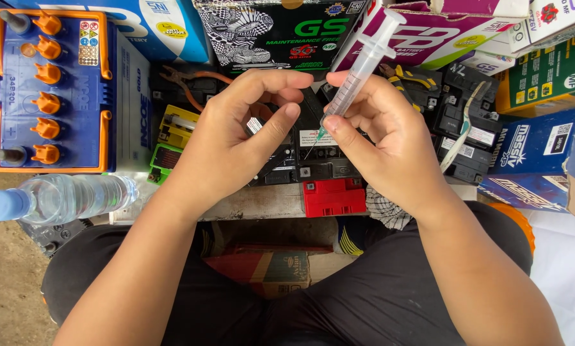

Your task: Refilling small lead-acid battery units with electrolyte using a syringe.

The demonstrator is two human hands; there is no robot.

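While the right hand (390, 138) pinches a clear plastic syringe (363, 67) between thumb and fingers, needle tip down over a small black battery (323, 157), the left hand (239, 138) curls around a small black part (257, 125), thumb pressed to it. Left: blue battery with orange caps (47, 90); near left, water bottle (57, 198).

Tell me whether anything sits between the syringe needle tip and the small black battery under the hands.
Nothing visible does. The right hand holds the syringe with its needle angled down over the small black battery. The left hand rests on the battery's left side, clear of the needle's line.
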